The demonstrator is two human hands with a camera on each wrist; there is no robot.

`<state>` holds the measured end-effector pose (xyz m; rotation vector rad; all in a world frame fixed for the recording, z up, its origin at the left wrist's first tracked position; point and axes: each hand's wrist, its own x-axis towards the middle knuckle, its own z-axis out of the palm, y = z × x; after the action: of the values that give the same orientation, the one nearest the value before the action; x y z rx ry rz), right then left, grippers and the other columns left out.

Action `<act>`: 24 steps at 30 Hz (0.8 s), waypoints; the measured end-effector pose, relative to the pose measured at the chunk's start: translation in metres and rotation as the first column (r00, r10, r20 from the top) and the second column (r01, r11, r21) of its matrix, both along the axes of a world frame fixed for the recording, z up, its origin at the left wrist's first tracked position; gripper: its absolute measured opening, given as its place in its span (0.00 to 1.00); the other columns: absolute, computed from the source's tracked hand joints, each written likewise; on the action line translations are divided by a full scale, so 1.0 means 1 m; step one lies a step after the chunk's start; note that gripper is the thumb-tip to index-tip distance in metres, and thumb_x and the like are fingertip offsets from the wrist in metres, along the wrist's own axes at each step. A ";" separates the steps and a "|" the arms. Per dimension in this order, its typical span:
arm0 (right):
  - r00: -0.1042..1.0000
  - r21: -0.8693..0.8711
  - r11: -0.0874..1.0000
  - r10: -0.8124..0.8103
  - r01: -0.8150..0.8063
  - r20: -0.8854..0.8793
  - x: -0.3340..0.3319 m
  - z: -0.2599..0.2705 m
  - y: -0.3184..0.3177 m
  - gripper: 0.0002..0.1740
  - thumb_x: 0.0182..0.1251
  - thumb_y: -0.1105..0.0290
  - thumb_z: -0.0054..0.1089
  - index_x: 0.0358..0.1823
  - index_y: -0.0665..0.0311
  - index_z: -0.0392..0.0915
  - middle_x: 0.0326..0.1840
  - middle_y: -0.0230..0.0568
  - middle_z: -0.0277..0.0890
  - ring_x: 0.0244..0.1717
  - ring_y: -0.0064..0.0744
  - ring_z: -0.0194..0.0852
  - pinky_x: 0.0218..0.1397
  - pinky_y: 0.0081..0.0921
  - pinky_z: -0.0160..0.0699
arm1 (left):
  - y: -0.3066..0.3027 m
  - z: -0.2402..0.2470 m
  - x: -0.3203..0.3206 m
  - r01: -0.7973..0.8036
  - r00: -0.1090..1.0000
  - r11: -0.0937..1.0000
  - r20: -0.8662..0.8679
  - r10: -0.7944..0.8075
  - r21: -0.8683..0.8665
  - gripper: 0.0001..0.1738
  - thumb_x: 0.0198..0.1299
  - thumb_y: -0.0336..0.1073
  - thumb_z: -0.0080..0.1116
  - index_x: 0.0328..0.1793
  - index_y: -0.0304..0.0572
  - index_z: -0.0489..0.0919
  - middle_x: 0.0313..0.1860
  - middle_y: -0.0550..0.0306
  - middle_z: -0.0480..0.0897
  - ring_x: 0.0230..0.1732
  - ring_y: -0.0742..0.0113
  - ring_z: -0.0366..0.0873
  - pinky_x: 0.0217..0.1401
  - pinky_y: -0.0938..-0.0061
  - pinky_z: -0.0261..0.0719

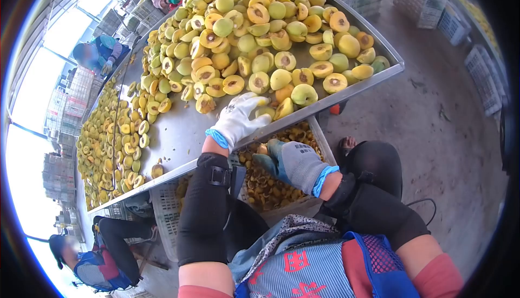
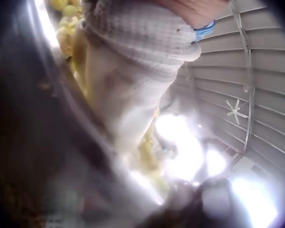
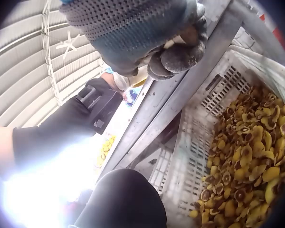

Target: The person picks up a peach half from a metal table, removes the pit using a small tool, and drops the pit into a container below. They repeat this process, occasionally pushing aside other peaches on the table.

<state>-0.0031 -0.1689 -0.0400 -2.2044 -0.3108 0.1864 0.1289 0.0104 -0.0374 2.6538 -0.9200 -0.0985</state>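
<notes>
In the head view my left hand [image 1: 238,120], in a white glove, reaches over the metal table's near edge. Its thumb and forefinger curve round a yellow-green peach half [image 1: 265,112]. The left wrist view is blurred, with yellow fruit beyond the glove [image 2: 133,80]. My right hand [image 1: 299,163], in a grey-blue glove, is below the table edge, over a crate of peach scraps [image 1: 271,187]. In the right wrist view its dark-coated fingers [image 3: 180,57] curl round a small tan-brown thing [image 3: 189,35], mostly hidden; I cannot tell its kind.
A large heap of peaches [image 1: 222,27], many halved with pits showing, covers much of the metal table [image 1: 173,135]. The table's raised rim [image 1: 346,98] runs between my hands. White crates [image 1: 428,0] stand on the floor at right. Other people [image 1: 97,268] sit along the left and far sides.
</notes>
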 end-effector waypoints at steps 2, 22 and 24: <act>0.999 -0.006 1.000 0.013 -0.013 -0.037 0.001 -0.001 -0.002 0.24 0.75 0.46 0.56 0.47 0.62 0.79 0.35 0.58 0.82 0.40 0.64 0.81 0.39 0.52 0.77 | -0.007 0.010 0.004 -0.004 0.996 0.997 -0.090 0.011 0.083 0.29 0.59 0.46 0.65 0.65 0.44 0.78 0.64 0.45 0.80 0.65 0.47 0.77 0.70 0.63 0.74; 0.992 0.185 0.974 -0.129 0.127 -0.004 0.003 0.008 -0.008 0.24 0.74 0.47 0.59 0.49 0.65 0.79 0.36 0.59 0.83 0.39 0.62 0.81 0.40 0.47 0.78 | 0.023 -0.003 0.006 -0.479 0.854 0.695 -0.467 0.228 -0.537 0.29 0.59 0.33 0.68 0.66 0.34 0.75 0.60 0.52 0.82 0.58 0.63 0.81 0.62 0.69 0.80; 0.987 0.260 0.953 -0.157 0.155 -0.010 0.005 0.008 -0.006 0.22 0.75 0.51 0.60 0.49 0.66 0.80 0.34 0.58 0.83 0.34 0.54 0.81 0.39 0.42 0.78 | 0.031 0.010 -0.003 -0.623 0.752 0.422 -0.652 0.093 -0.659 0.31 0.62 0.31 0.67 0.71 0.35 0.72 0.63 0.50 0.80 0.61 0.59 0.80 0.61 0.65 0.82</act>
<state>0.0018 -0.1748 -0.0323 -1.9589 -0.1553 0.0435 0.1263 0.0411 -0.0275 1.6283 -0.0475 -0.1916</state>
